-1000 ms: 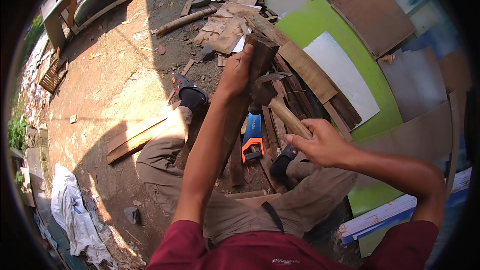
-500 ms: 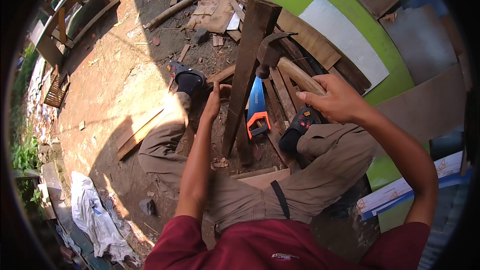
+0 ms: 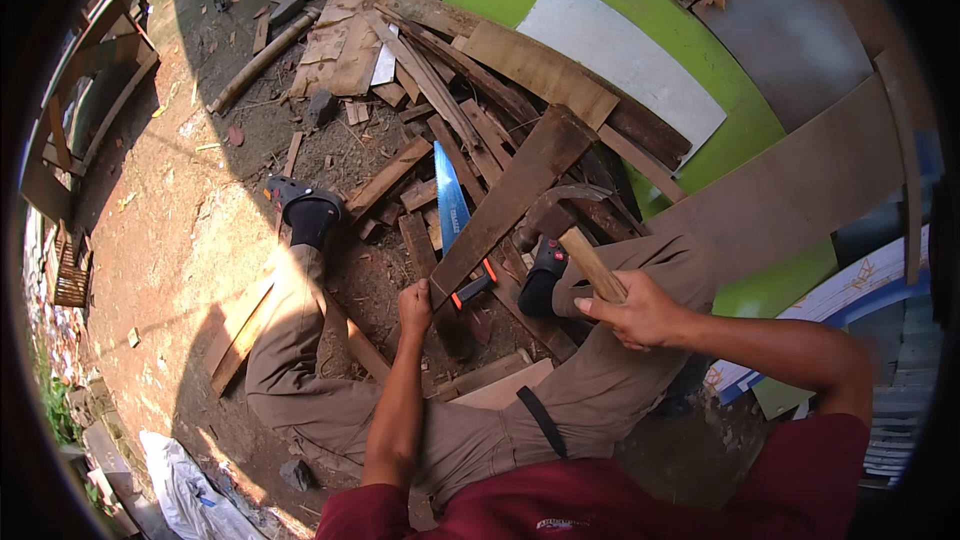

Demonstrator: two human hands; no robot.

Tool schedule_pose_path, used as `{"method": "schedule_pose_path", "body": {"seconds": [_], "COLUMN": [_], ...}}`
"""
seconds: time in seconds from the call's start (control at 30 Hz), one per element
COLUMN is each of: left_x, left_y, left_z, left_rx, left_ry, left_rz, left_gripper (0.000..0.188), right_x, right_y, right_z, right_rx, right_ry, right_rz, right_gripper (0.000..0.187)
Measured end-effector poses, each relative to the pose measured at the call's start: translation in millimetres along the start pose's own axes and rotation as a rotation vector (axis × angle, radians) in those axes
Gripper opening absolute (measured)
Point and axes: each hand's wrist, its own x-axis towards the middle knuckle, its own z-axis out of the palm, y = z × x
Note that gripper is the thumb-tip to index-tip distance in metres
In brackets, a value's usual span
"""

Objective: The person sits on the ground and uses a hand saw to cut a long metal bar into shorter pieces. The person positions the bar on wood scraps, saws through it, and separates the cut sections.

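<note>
Fingers (image 3: 412, 314) of our left hand (image 3: 416, 307) clamp the near end of a long dark-brown wooden plank (image 3: 512, 204); our right hand (image 3: 638, 312) wraps a rusty-headed claw hammer (image 3: 582, 247) by its pale wooden handle, head just right of the plank, contact unclear. Blue-bladed handsaw (image 3: 450, 205) with orange-black grip lies beneath the plank, partly covered.

The left fingers (image 3: 416, 308) have shifted down the plank (image 3: 508, 207) to its lower end, which slants further right.
</note>
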Motion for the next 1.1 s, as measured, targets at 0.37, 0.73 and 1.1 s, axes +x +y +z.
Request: {"method": "schedule_pose_path", "body": {"seconds": [0.37, 0.73, 1.1], "left_x": [19, 24, -5], "left_y": [19, 64, 80], "left_z": [5, -20, 18], "left_rx": [-0.118, -0.207, -0.374], "left_ry": [-0.125, 0.218, 0.293], "left_rz": [0.005, -0.009, -0.292], "left_gripper": [0.058, 0.054, 0.061], "right_x": [65, 92, 179], "right_y": [-44, -171, -278], "right_z": [-32, -19, 16], "right_rx": [0.025, -0.230, -0.814], "right_ry": [0.111, 0.051, -0.277], "right_rz": [-0.027, -0.288, -0.581], "right_gripper": [0.025, 0.035, 0.033]}}
